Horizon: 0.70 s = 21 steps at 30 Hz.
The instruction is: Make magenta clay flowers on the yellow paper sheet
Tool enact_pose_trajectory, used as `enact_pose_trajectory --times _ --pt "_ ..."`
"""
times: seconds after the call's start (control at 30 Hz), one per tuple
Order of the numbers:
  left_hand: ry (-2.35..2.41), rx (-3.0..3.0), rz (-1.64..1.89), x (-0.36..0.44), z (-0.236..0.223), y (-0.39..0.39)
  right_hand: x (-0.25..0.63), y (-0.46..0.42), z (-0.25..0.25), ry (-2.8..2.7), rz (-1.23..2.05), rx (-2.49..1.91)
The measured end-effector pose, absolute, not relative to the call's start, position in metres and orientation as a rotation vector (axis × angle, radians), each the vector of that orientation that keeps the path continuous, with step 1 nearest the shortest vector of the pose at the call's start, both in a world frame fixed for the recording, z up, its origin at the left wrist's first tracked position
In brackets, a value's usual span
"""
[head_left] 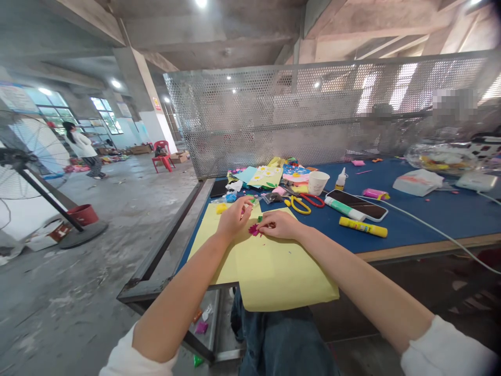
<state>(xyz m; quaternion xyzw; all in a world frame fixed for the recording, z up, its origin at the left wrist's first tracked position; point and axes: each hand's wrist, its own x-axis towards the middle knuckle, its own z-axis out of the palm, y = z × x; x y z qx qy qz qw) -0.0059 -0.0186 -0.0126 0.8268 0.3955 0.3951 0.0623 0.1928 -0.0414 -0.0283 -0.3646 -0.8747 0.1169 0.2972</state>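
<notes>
A small magenta flower shape (254, 230), seemingly of soft clay, lies on the yellow paper (285, 279). My right hand (282, 225) is closed, with its thumb and fingertips pinching the flower's right edge. Just left of it, my left hand (234, 216) is curled with the fingertips together; a trace of pink shows at them, too small to make out. A little green piece (260, 219) sits between the hands, and magenta crumbs are scattered below the flower. The paper's near edge hangs over the table edge above my lap.
Yellow-handled scissors (300, 205), red-handled scissors (313, 200), a paper cup (318, 183), a phone (358, 203), a yellow glue stick (363, 227) and a glue bottle (341, 180) stand or lie rightward. A white cable (430, 222) crosses the blue table. A perforated metal screen (254, 120) rises behind.
</notes>
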Motion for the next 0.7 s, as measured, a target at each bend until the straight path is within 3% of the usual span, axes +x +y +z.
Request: enact_pose_trajectory --times 0.7 --pt "1.238 2.503 1.151 -0.0051 -0.0124 -0.0192 0.1946 -0.0451 -0.024 -2.325 0.316 -0.897"
